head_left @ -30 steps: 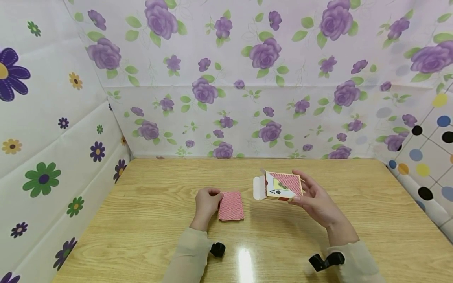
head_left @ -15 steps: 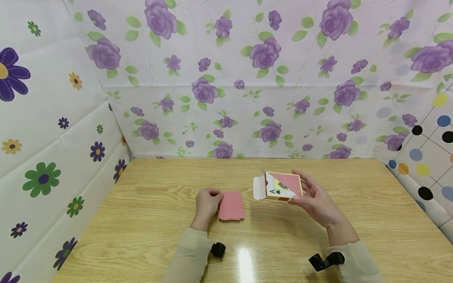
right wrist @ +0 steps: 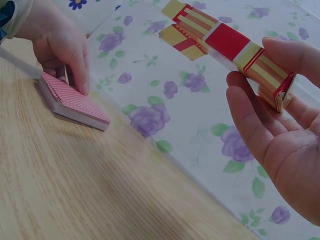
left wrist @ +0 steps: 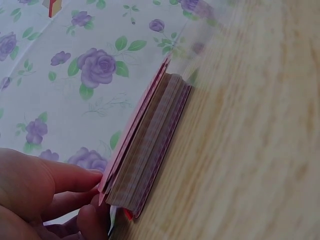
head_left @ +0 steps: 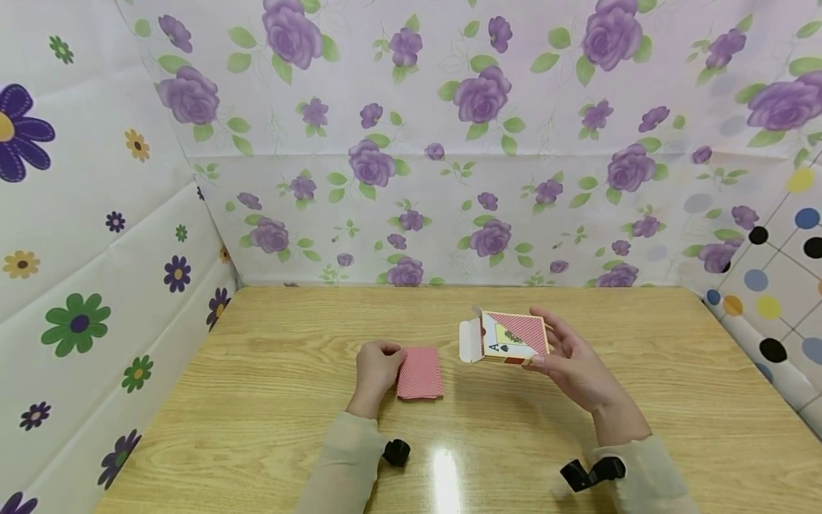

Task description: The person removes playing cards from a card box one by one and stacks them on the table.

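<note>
A deck of red-backed playing cards (head_left: 421, 373) lies face down on the table, left of centre. My left hand (head_left: 377, 373) pinches its upper left corner with the fingertips. Seen edge-on in the left wrist view, the top few cards of the deck (left wrist: 150, 145) stand slightly apart from the thick stack below. Held above the table to the right is an open card box (head_left: 516, 337), printed with an ace of spades and a red pattern. My right hand (head_left: 587, 377) grips the box by its closed end, thumb in front. The box's open flap points left, towards the deck; its inside is hidden.
The wooden table (head_left: 282, 321) runs back to a flowered cloth wall (head_left: 437, 214). More patterned cloth stands at the left and right sides. A black strap mount (head_left: 396, 453) sits on the left wrist, another mount (head_left: 591, 474) on the right.
</note>
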Tool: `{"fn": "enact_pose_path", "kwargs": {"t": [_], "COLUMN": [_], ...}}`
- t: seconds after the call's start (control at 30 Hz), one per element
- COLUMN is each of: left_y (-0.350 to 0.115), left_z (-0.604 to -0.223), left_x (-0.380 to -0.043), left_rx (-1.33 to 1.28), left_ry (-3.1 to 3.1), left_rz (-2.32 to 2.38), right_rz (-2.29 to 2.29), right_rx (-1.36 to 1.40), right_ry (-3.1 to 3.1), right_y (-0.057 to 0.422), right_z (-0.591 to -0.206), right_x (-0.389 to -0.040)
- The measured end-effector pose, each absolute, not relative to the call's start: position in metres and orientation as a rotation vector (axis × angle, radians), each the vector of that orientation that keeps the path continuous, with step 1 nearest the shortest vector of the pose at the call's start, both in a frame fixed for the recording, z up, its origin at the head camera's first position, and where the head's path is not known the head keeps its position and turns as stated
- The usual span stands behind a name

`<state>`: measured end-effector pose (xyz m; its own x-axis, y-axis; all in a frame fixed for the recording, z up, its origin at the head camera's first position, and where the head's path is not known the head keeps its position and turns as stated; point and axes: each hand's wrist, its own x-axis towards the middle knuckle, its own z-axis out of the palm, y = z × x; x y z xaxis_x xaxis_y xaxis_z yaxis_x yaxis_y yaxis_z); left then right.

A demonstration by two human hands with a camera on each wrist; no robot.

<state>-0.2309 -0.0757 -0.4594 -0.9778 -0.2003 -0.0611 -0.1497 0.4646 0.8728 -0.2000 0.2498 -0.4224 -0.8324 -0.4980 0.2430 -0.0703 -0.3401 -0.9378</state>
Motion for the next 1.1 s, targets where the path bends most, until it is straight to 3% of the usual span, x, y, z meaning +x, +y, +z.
{"fn": "enact_pose_path", "kwargs": {"t": [1.1], "left_y": [-0.0756], "left_z": [-0.4509], "left_x": [-0.2284], "left_rx": [0.251], "left_ry": [-2.574], "left_rz": [-1.52], "right_rz": [-2.235], "right_rx": [-0.732], "right_ry": [1.656], "right_y": [0.2501], "right_z": [-0.4225], "right_x": [-0.1996]}}
